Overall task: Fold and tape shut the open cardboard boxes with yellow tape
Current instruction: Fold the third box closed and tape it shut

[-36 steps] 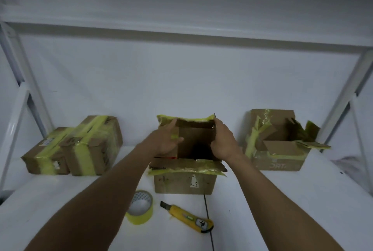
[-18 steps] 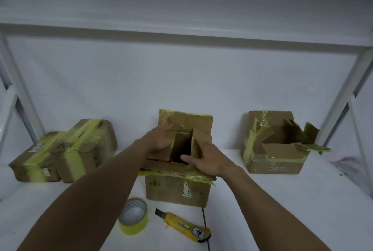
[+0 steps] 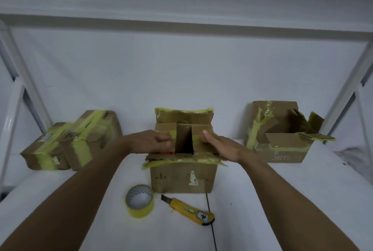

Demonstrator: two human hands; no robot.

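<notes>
An open cardboard box [image 3: 182, 177] edged with old yellow tape stands in the middle of the white table. Its two side flaps are folded inward with a dark gap between them. My left hand [image 3: 153, 141] lies on the left flap, fingers bent against its edge. My right hand [image 3: 221, 144] presses flat on the right flap with straight fingers. The back flap stands upright behind them, and the front flap hangs outward toward me. A roll of yellow tape [image 3: 139, 201] lies in front of the box at the left.
A yellow utility knife [image 3: 190, 211] lies beside the roll. Two taped boxes [image 3: 70, 141] sit at the left, and another open box [image 3: 282, 131] at the right. White frame posts [image 3: 12, 113] rise on both sides before a white wall.
Both side flaps have come down from upright to nearly flat under my hands. My right hand has flattened onto its flap. The box turned square to me.
</notes>
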